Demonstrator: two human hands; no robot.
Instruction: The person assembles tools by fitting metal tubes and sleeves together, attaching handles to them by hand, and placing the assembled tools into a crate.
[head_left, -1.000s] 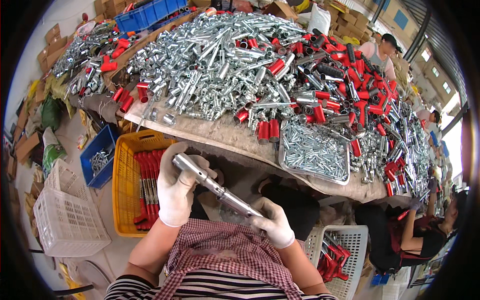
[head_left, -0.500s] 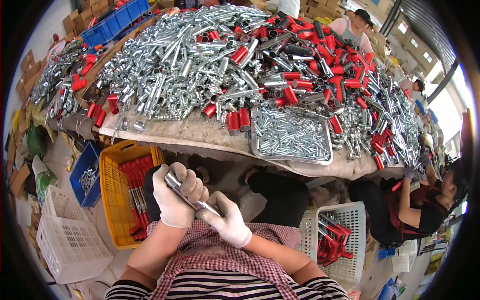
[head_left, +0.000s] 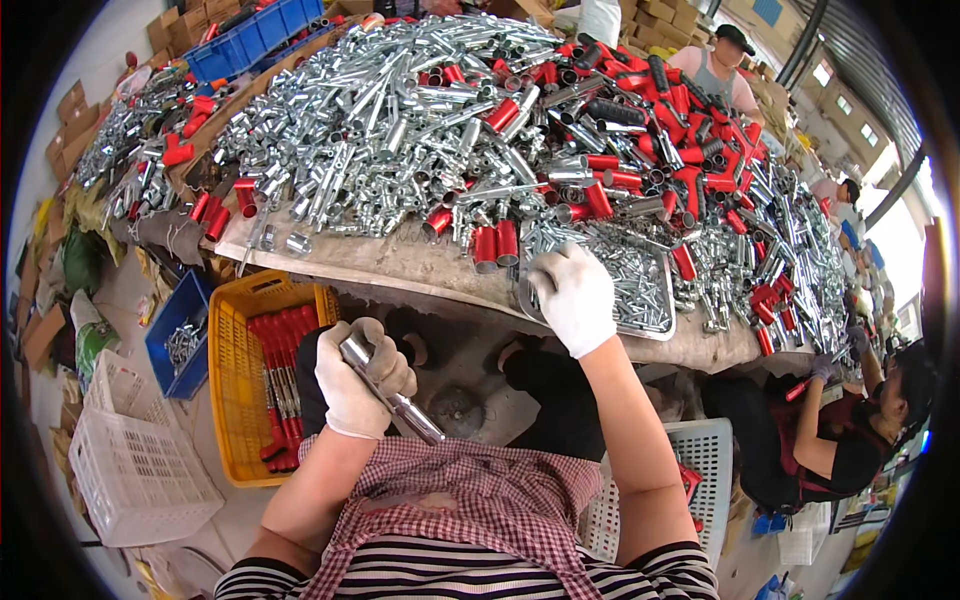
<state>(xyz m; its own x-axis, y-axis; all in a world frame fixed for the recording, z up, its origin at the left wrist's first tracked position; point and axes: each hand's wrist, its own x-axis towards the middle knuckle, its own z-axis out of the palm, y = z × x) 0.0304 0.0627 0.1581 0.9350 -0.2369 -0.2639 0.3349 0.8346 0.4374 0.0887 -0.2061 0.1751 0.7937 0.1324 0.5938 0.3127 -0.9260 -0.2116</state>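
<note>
Below the table edge, my left hand (head_left: 345,390), in a white glove, is wrapped round a shiny chrome metal tube (head_left: 415,418). The tube slants down to the right, its lower end sticking out free of the fist. My gloved right hand (head_left: 578,305) reaches up to the left end of a clear shallow tray (head_left: 650,333) full of small silvery pins (head_left: 628,285). Its fingers are bent down at the pins; whatever is between the fingertips is hidden. Close to that hand, two red sleeves (head_left: 485,248) stand at the table's front edge.
A heap of chrome parts (head_left: 340,130) and red-handled pieces (head_left: 690,180) covers the table (head_left: 400,270). Below stand a yellow crate (head_left: 225,400) with red-handled tools, a blue bin (head_left: 160,350) and white crates (head_left: 140,480). A co-worker (head_left: 840,430) sits at the right.
My right hand has left the tube's lower end and moved up and right to the tray of pins. My left hand keeps hold of the tube. The view has shifted slightly.
</note>
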